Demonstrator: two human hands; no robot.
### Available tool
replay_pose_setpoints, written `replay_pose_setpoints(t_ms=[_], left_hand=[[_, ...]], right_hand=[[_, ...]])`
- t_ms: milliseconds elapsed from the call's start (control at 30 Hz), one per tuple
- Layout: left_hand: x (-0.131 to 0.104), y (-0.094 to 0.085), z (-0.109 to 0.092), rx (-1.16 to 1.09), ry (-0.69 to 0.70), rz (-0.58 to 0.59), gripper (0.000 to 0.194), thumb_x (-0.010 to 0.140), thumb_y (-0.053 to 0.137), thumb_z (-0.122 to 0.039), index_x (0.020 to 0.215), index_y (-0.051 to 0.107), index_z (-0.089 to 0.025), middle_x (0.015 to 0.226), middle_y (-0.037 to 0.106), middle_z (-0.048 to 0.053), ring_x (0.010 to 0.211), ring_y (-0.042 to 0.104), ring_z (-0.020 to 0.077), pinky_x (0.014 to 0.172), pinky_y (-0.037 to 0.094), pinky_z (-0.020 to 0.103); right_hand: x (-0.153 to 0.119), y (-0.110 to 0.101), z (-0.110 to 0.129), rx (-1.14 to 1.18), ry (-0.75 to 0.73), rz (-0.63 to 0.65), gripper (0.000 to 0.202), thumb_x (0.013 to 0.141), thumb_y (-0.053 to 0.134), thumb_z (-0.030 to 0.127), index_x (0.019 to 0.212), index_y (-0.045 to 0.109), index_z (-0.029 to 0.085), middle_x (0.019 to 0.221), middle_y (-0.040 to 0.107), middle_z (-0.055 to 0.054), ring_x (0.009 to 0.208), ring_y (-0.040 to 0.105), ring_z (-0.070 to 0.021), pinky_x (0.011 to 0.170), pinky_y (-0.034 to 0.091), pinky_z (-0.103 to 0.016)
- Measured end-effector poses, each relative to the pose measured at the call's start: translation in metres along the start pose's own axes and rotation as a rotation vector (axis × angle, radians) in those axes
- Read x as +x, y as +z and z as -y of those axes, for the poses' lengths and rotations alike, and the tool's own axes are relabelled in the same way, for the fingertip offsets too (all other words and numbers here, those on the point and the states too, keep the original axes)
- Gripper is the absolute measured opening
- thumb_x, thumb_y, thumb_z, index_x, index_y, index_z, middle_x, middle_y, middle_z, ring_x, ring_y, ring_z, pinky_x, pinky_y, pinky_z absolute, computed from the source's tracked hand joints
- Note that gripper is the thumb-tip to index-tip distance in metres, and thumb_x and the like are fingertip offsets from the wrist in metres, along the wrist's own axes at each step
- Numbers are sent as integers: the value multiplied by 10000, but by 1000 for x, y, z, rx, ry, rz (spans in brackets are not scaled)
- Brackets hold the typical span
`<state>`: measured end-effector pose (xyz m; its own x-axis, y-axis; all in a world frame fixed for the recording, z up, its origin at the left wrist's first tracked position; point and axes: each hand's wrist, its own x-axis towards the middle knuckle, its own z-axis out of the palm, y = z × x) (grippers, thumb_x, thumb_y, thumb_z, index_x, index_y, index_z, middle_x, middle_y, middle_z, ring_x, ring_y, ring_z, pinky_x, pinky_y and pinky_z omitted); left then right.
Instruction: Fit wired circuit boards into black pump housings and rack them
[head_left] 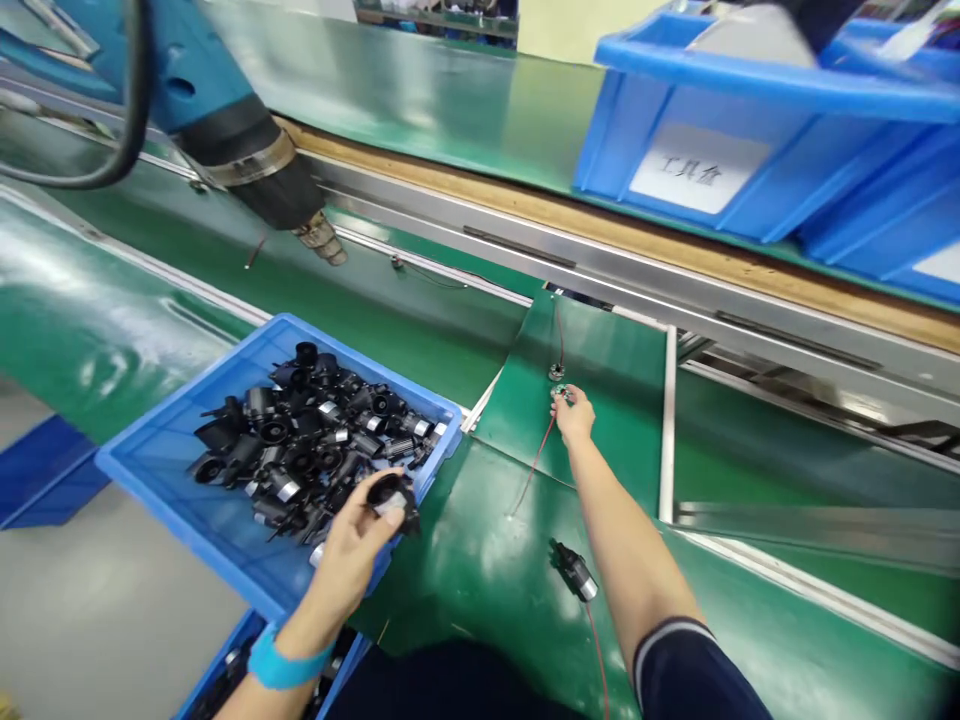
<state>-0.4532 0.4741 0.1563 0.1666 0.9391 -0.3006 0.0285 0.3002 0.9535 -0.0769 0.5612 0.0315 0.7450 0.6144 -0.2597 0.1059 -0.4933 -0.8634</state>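
My left hand (352,545), with a blue band at the wrist, holds a black round part (391,498) over the right edge of a blue tray (180,525). Many similar black parts (300,440) are heaped in that tray. On the green board, my right hand (574,415) pinches a small round wired piece (560,393); a red wire (536,460) trails from it toward me. Just beyond the fingertips lies another small round piece (556,372) with its own wire. A black and silver cylindrical part (576,572) lies on the green surface beside my right forearm.
A blue power tool (225,120) with a dark nozzle hangs at the upper left. Blue labelled bins (697,140) stand on the raised shelf at the upper right. Metal rails (670,430) border the green board. Another blue bin (217,670) holding parts sits below the tray.
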Motion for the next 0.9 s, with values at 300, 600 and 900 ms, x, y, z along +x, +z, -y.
replay_pose_setpoints(t_ms=[300,600,900], left_hand=[[-27,43,-9,468,348,341,441,856,713,-288,1277,582,-255,1219,638,72,1073,654,199,964,534,327],[-72,62,-16,603,580,556,547,809,735,-238,1321,545,-280,1196,685,60,1042,694,204,911,591,327],[-98,62,-9,399,526,618,686,837,710,-208,1406,342,-312,1154,672,57,984,714,175,815,625,283]], right_hand=[[-210,-113,47,96,-505,364,409,836,729,493,1174,730,264,974,636,-58,854,600,-139,695,499,-243],[-293,-163,57,-118,-832,442,474,813,755,465,1237,690,261,899,620,-24,756,615,-104,669,486,-227],[-323,-166,52,-222,-739,408,539,759,736,634,1147,696,263,900,666,-19,764,635,-137,689,476,-257]])
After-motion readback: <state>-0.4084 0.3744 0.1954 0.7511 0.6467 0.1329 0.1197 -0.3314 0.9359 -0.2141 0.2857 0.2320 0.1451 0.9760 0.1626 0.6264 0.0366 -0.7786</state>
